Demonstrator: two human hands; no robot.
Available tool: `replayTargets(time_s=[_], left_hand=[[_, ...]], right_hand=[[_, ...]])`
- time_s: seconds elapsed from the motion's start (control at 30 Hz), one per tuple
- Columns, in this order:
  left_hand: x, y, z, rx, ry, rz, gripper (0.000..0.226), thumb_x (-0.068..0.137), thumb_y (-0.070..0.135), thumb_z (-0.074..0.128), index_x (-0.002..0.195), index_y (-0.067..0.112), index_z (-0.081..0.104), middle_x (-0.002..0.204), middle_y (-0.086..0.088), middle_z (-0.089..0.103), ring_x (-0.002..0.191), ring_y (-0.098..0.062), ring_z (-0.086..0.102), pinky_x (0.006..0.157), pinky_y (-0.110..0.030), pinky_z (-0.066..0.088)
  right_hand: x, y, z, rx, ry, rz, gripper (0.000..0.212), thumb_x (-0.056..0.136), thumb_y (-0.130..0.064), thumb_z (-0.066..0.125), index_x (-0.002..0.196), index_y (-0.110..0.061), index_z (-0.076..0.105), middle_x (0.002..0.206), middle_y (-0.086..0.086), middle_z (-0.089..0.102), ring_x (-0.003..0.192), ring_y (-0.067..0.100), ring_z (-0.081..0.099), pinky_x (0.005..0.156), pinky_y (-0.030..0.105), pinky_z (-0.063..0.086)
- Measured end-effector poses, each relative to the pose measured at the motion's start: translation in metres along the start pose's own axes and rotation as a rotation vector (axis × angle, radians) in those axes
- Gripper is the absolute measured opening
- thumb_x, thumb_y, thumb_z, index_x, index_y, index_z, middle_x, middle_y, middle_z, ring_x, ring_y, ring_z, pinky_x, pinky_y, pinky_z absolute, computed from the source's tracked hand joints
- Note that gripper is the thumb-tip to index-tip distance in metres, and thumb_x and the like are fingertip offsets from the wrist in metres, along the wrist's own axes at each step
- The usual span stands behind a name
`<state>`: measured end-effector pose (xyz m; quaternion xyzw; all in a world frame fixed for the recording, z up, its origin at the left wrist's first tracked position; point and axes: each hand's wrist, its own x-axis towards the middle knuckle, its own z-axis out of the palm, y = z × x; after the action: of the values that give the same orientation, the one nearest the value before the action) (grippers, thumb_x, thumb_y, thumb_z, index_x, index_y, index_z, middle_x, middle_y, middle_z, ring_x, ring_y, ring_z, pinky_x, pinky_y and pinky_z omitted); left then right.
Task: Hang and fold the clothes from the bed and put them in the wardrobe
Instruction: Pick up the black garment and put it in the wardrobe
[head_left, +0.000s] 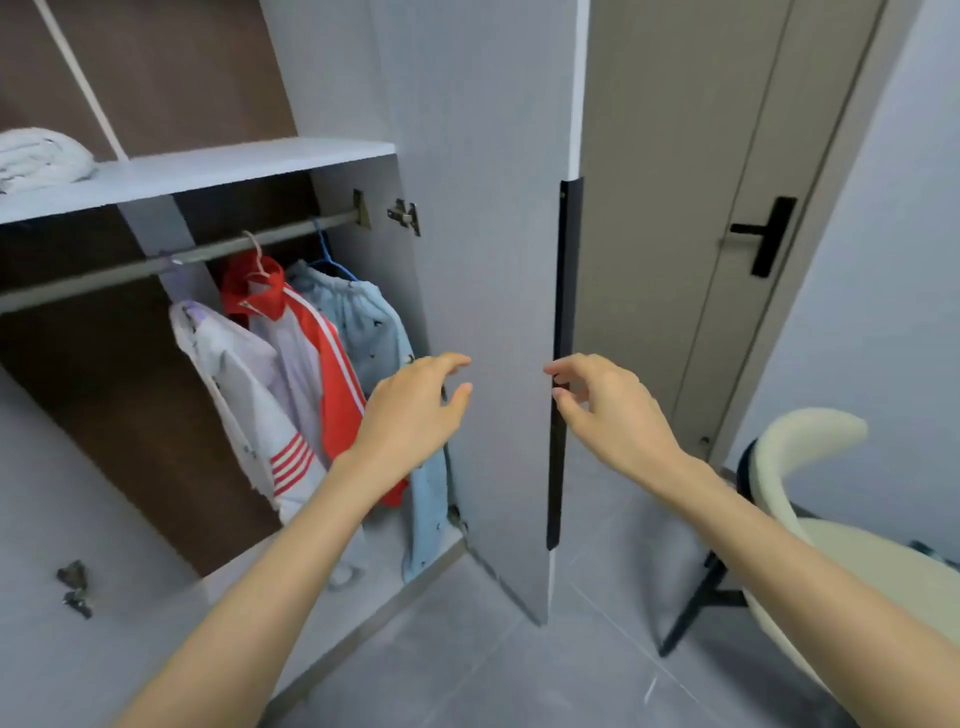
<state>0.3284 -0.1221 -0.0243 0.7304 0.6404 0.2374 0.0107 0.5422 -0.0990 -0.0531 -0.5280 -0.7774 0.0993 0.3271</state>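
- The wardrobe (234, 166) stands open on the left, and its door (493, 234) is swung out toward the camera.
- A black handle (569, 260) runs lengthwise down the door's free edge, upright.
- A rail (208, 254) crosses under the shelf, rising in the view from lower left to upper right.
- Three clothes hang from the rail at its right end, close together, each with its long axis running top to bottom and its hem slanting down and to the right.
- From the left they are a white top (234, 374), a red jacket (337, 384) with white stripes, and a blue garment (374, 322) nearest the door hinge.
- The blue garment reaches lowest, almost to the wardrobe floor.
- A folded white cloth (36, 156) lies on the shelf at the far left.
- The left hand (415, 410) is held in front of the door's inner face, fingers loosely bent and apart, holding nothing.
- The right hand (608, 405) is at the handle, fingers loosely curled and spread, gripping nothing; I cannot tell whether its fingertips touch the strip.
- A cream chair (810, 467) stands at the right, on a grey tiled floor (519, 675).
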Motion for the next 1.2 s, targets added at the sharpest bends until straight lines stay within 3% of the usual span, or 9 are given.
replayTargets(time_s=[0.23, 0.53, 0.73, 0.9, 1.07, 1.2], left_hand=[[-0.02, 0.11, 0.069, -0.12, -0.197, 0.222, 0.039, 0.098, 0.032, 0.047, 0.137, 0.026, 0.048, 0.135, 0.004, 0.055, 0.121, -0.019, 0.053, 0.1, -0.037, 0.041], [-0.055, 0.305, 0.173, -0.193, -0.403, 0.533, 0.039, 0.098, 0.031, 0.047, 0.136, 0.025, 0.049, 0.132, 0.003, 0.057, 0.12, -0.019, 0.053, 0.096, -0.037, 0.043], [-0.097, 0.435, 0.262, -0.232, -0.59, 0.707, 0.039, 0.097, 0.031, 0.048, 0.136, 0.023, 0.05, 0.132, 0.003, 0.058, 0.12, -0.016, 0.053, 0.096, -0.033, 0.043], [-0.146, 0.521, 0.338, -0.204, -0.777, 0.832, 0.039, 0.095, 0.027, 0.051, 0.133, 0.022, 0.052, 0.128, 0.0, 0.061, 0.115, -0.022, 0.057, 0.091, -0.033, 0.044], [-0.18, 0.568, 0.409, -0.164, -0.979, 0.915, 0.039, 0.093, 0.026, 0.051, 0.132, 0.02, 0.053, 0.129, -0.002, 0.061, 0.115, -0.024, 0.057, 0.095, -0.039, 0.047], [-0.202, 0.59, 0.473, -0.11, -1.111, 0.925, 0.044, 0.095, 0.027, 0.052, 0.139, 0.02, 0.045, 0.136, -0.002, 0.055, 0.121, -0.021, 0.054, 0.097, -0.037, 0.046]], right_hand=[[-0.12, 0.079, -0.072, -0.045, 0.096, 0.303, 0.024, 0.094, -0.025, 0.052, 0.117, -0.027, 0.06, 0.107, -0.011, 0.06, 0.084, 0.011, 0.057, 0.08, 0.034, 0.048], [-0.285, 0.191, -0.167, -0.123, 0.252, 0.635, 0.024, 0.094, -0.021, 0.054, 0.117, -0.023, 0.061, 0.108, -0.008, 0.063, 0.081, 0.013, 0.059, 0.074, 0.029, 0.04], [-0.409, 0.26, -0.216, -0.18, 0.294, 0.896, 0.028, 0.093, -0.021, 0.054, 0.12, -0.024, 0.06, 0.111, -0.005, 0.062, 0.089, 0.015, 0.059, 0.083, 0.035, 0.047], [-0.512, 0.304, -0.233, -0.172, 0.331, 1.148, 0.027, 0.093, -0.024, 0.055, 0.12, -0.026, 0.059, 0.114, -0.007, 0.062, 0.089, 0.012, 0.058, 0.086, 0.038, 0.05], [-0.582, 0.344, -0.222, -0.133, 0.37, 1.377, 0.029, 0.093, -0.023, 0.056, 0.121, -0.024, 0.059, 0.119, -0.001, 0.06, 0.089, 0.01, 0.055, 0.081, 0.028, 0.045], [-0.615, 0.381, -0.197, -0.049, 0.389, 1.561, 0.043, 0.092, -0.019, 0.056, 0.134, -0.023, 0.046, 0.136, 0.009, 0.048, 0.106, 0.025, 0.057, 0.095, 0.038, 0.046]])
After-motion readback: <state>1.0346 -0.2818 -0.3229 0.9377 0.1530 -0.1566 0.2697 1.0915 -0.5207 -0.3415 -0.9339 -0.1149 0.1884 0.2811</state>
